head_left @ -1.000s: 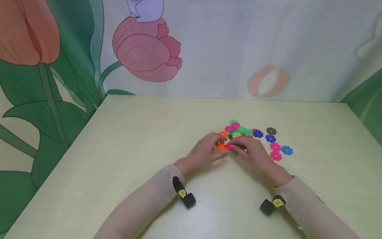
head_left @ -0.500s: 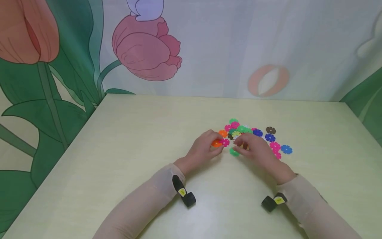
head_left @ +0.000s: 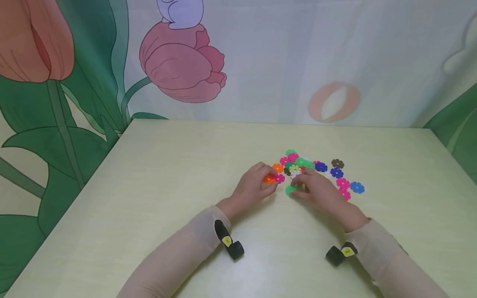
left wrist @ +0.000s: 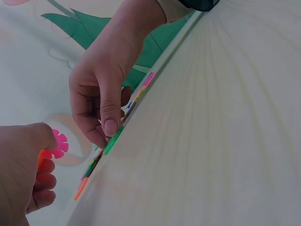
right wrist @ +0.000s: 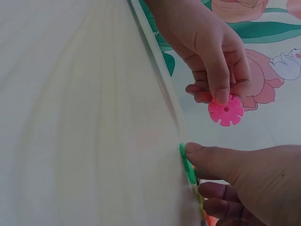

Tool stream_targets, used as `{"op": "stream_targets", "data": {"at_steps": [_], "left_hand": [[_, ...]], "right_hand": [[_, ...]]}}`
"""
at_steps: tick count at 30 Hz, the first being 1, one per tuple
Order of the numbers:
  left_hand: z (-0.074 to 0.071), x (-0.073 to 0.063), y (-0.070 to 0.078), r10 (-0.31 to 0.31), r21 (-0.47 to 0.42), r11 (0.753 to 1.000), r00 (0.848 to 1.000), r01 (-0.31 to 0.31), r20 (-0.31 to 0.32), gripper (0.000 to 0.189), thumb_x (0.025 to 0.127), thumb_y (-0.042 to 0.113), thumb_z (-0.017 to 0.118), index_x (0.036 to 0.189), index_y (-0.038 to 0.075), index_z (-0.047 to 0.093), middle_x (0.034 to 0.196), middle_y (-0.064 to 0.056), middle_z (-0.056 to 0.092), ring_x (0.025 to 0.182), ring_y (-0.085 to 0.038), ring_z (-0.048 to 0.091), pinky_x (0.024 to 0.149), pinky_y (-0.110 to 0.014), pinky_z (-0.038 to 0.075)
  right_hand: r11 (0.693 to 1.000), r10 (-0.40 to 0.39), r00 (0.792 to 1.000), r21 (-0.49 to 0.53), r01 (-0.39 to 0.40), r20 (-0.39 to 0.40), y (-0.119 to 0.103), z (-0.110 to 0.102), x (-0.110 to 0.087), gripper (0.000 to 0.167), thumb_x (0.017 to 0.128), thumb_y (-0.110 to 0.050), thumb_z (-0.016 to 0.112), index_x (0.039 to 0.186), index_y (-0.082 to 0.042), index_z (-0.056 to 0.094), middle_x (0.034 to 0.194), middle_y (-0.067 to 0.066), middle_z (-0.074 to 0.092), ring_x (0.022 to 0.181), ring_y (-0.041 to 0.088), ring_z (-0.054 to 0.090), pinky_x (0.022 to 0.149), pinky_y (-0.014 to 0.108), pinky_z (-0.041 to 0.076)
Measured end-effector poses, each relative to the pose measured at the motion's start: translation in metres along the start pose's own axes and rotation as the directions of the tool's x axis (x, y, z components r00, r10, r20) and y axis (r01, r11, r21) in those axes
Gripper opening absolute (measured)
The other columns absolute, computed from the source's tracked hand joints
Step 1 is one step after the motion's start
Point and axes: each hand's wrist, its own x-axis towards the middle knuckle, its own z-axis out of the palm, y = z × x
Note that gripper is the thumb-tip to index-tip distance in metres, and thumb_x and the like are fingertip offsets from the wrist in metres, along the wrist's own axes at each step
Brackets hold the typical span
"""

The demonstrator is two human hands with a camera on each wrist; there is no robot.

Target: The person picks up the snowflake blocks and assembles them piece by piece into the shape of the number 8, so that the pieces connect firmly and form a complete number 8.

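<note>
My left hand (head_left: 254, 183) pinches a pink snowflake disc (right wrist: 226, 111) by its edge, held up off the table. An orange disc (head_left: 268, 179) is joined to that pink one, partly behind the fingers. My right hand (head_left: 319, 192) is bent down over a green snowflake disc (head_left: 290, 191), thumb and forefinger at its edges. In the right wrist view the right thumb meets the upper end of the green disc (right wrist: 187, 164), which lies flat at the table. The right hand's other fingers are curled in, partly hidden.
Several loose snowflake discs lie in a cluster behind and right of the hands, among them an orange one (head_left: 277, 168), a dark blue one (head_left: 337, 173), a brown one (head_left: 338, 163) and a light blue one (head_left: 357, 187). A printed curtain (head_left: 261, 62) hangs behind the table (head_left: 179, 165).
The hands have parted; my left hand has shifted slightly left with the joined pink and orange discs. My right hand has let go of the pink disc and come down to the green one.
</note>
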Motion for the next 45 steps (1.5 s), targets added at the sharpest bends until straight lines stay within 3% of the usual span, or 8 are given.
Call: {"op": "stream_targets", "data": {"at_steps": [9,14,25,29,36,45], "left_hand": [[0.0012,-0.0004,-0.0017,0.018,0.006,1.000,1.000,-0.018,-0.011,0.023,0.087,0.016,0.069,0.107,0.006,0.063,0.106,-0.007,0.063,0.101,-0.020,0.059,0.088,-0.028,0.052],[0.0008,-0.0010,-0.0014,0.022,0.014,1.000,1.000,-0.021,-0.010,0.023,0.087,0.017,0.069,0.107,0.007,0.064,0.106,-0.006,0.063,0.101,-0.019,0.058,0.088,-0.027,0.052],[0.0013,-0.0010,-0.0014,0.022,0.031,0.999,1.000,-0.022,-0.009,0.023,0.087,0.017,0.069,0.107,0.007,0.063,0.106,-0.006,0.063,0.101,-0.019,0.058,0.088,-0.027,0.052],[0.0020,-0.0014,-0.0019,0.034,0.039,0.999,0.999,-0.033,-0.013,0.022,0.088,0.017,0.068,0.107,0.007,0.063,0.105,-0.006,0.062,0.101,-0.019,0.058,0.089,-0.028,0.051],[0.0017,-0.0023,-0.0006,0.043,0.036,0.998,0.999,-0.042,-0.016,0.021,0.088,0.017,0.067,0.107,0.007,0.063,0.105,-0.006,0.062,0.102,-0.020,0.057,0.090,-0.029,0.050],[0.0018,-0.0029,0.0001,0.103,0.012,0.995,0.993,-0.103,-0.062,0.019,0.088,0.014,0.067,0.105,0.006,0.063,0.102,-0.006,0.061,0.099,-0.019,0.056,0.087,-0.027,0.051]], "right_hand": [[1.000,0.008,0.999,0.022,-0.009,0.040,0.0002,0.0004,0.0001,0.029,0.080,-0.027,0.078,0.103,-0.012,0.069,0.100,0.006,0.060,0.079,0.015,0.053,0.069,0.026,0.047],[1.000,-0.007,0.999,0.024,0.006,0.041,-0.0005,0.0005,0.0002,0.027,0.080,-0.026,0.078,0.101,-0.011,0.068,0.098,0.005,0.060,0.084,0.016,0.055,0.072,0.027,0.049],[0.983,-0.003,0.998,0.185,-0.009,0.063,-0.0002,0.0006,0.0006,0.023,0.085,-0.016,0.072,0.100,-0.009,0.056,0.080,0.002,0.063,0.071,0.013,0.053,0.066,0.023,0.046],[0.954,0.042,0.998,0.296,-0.054,0.049,0.0006,-0.0004,0.0003,0.022,0.089,-0.016,0.068,0.107,-0.008,0.057,0.075,0.002,0.060,0.065,0.014,0.052,0.061,0.022,0.045],[0.862,0.077,0.997,0.501,-0.080,0.027,0.0031,-0.0057,0.0016,0.025,0.094,-0.012,0.061,0.115,0.000,0.060,0.081,0.013,0.065,0.065,0.017,0.059,0.060,0.023,0.052],[0.801,0.088,0.994,0.589,-0.105,0.058,0.0033,-0.0084,0.0026,0.027,0.096,-0.015,0.057,0.118,0.001,0.061,0.084,0.017,0.062,0.066,0.013,0.057,0.061,0.022,0.051]]}}
